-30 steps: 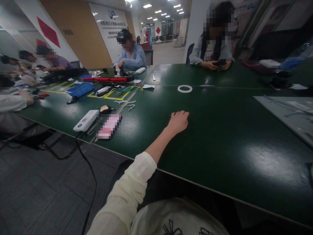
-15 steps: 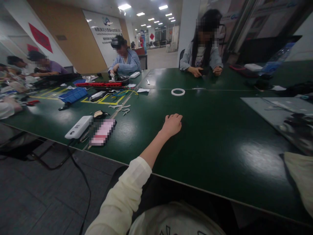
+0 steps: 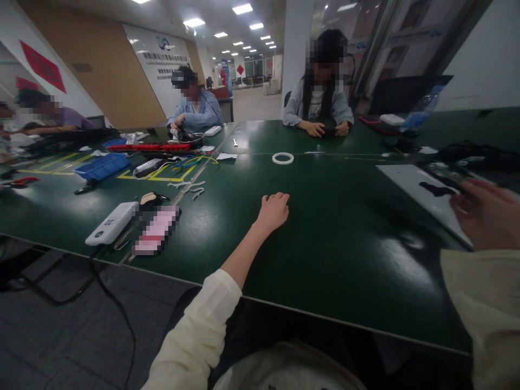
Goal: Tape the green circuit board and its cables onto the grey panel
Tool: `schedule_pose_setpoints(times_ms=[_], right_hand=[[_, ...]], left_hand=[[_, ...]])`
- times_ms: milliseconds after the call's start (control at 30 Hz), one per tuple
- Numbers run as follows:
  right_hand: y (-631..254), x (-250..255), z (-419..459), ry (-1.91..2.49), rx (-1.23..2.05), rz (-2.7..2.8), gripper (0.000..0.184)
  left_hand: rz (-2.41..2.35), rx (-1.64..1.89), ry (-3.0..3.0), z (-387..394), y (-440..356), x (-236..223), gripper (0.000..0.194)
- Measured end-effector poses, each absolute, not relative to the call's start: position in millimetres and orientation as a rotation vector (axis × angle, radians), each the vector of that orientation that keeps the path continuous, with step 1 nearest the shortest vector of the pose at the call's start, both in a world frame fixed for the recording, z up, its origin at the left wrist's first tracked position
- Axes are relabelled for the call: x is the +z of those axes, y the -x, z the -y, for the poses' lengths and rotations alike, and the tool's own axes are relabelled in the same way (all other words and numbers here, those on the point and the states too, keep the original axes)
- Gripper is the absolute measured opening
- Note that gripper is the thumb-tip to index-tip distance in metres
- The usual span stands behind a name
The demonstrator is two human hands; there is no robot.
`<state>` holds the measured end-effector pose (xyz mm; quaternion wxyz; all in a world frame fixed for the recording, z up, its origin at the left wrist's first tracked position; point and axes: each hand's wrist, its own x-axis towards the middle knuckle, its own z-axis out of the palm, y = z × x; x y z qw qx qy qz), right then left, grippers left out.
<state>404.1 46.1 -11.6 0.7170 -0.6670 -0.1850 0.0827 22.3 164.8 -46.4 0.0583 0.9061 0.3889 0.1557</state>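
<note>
My left hand (image 3: 274,212) rests on the dark green table (image 3: 325,244), palm down. Its fingers are loosely bent with gaps between them, and nothing shows in it. Beyond it lies a white ring (image 3: 283,158), apart from the fingers. At the right edge my right hand (image 3: 487,214) is blurred, its fingers bent around something dark that I cannot make out. A black piece (image 3: 436,188) shows beside its fingers, over a light grey board (image 3: 400,179); whether the hand touches that piece is unclear.
Left of my left hand lie a phone (image 3: 156,230), a white power bank (image 3: 111,223) with a cable, and pale plastic pieces (image 3: 197,189). Farther off are a blue bin (image 3: 101,167), a red power strip (image 3: 150,147) and a small wrench (image 3: 235,142). Co-workers sit around the table.
My right hand has come into view at the right edge with something dark. The view has turned rightward, so the table things sit farther left. My left hand stays resting on the table.
</note>
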Motion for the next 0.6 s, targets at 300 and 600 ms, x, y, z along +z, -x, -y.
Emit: schedule_pose_setpoints(times_ms=[300,600], right_hand=[[-286,-12,-66,1.462,1.122,0.749,0.031],[-230,-32,-67,1.532,1.307,1.463,0.046]], left_hand=[[-1.269,0.975,-2.637,-155,-26,-22,0.035],[-0.988,0.663,-2.799,-148,-35,-28,0.041]])
